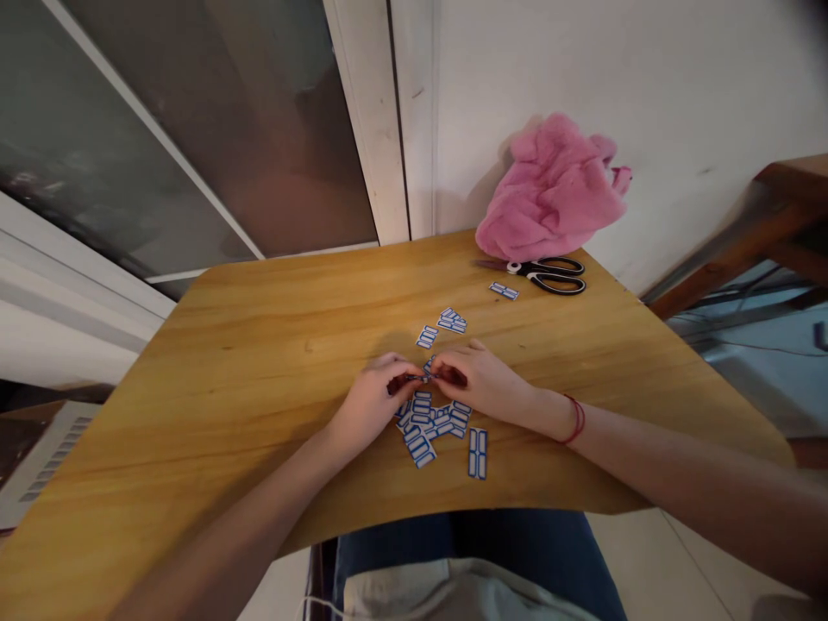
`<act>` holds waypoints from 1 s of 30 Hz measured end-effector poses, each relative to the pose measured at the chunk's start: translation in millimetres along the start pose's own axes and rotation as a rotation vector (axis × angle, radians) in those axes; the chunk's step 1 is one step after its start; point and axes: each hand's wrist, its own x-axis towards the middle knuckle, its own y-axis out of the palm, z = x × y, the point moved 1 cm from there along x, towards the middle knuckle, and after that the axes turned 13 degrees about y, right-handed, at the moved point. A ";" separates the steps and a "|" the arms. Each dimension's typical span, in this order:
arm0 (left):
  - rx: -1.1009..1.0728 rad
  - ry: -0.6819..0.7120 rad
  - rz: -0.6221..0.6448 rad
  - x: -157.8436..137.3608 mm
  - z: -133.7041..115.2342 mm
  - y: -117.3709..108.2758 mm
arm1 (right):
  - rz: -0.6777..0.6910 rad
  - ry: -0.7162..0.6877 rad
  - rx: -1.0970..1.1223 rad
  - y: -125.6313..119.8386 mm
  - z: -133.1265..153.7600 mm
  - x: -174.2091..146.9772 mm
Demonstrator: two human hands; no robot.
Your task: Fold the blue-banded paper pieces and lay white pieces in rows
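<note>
My left hand (372, 401) and my right hand (482, 379) meet at the middle of a wooden table (259, 345). Their fingertips pinch one small blue-and-white label sticker (423, 378) between them. Under and just below the hands lies a heap of several similar stickers (430, 423). A doubled sticker strip (477, 453) lies near the front edge. More stickers (452, 321) lie just beyond the hands, one (426, 336) closer and a single one (503, 291) further back. A red cord circles my right wrist.
Black-handled scissors (547, 273) lie at the back right of the table, beside a pink fluffy cloth (549, 190) against the white wall. A window is at the back left. A wooden piece of furniture (763, 224) stands at the right. My lap shows below the table's front edge.
</note>
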 end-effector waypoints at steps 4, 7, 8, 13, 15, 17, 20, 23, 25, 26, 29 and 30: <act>-0.058 -0.030 0.043 1.9 -2.1 0.7 | 0.020 -0.018 0.028 1.6 -0.1 1.2; -0.093 -0.063 0.045 3.0 -4.2 -0.7 | 0.029 -0.005 0.052 1.1 -0.9 2.2; -0.095 -0.066 0.041 3.2 -4.5 -1.1 | 0.031 -0.003 0.056 0.6 -1.0 2.3; -0.107 -0.063 0.044 2.5 -4.0 -1.0 | 0.038 -0.003 0.067 -1.4 -1.4 1.8; -0.110 -0.053 0.053 2.2 -4.1 -0.7 | 0.037 -0.008 0.065 -1.4 -1.4 1.8; -0.109 -0.045 0.046 2.0 -4.5 -1.2 | 0.034 -0.008 0.064 -1.5 -1.5 2.0; -0.120 -0.045 0.049 1.5 -5.4 -2.8 | 0.024 -0.007 0.073 -2.2 -2.1 2.1; -0.135 -0.037 0.061 0.8 -6.1 -3.6 | 0.009 -0.023 0.068 -3.6 -2.9 1.5; -0.135 -0.035 0.057 0.2 -5.8 -3.4 | -0.003 -0.037 0.066 -4.6 -3.5 1.1; -0.133 -0.036 0.053 0.0 -5.4 -3.2 | -0.006 -0.041 0.069 -4.8 -3.6 0.8; -0.127 -0.029 0.061 -0.7 -3.5 -2.5 | -0.009 -0.049 0.077 -4.2 -3.3 0.1; -0.127 -0.022 0.071 -0.9 -2.9 -2.3 | -0.013 -0.055 0.075 -3.7 -2.6 -0.2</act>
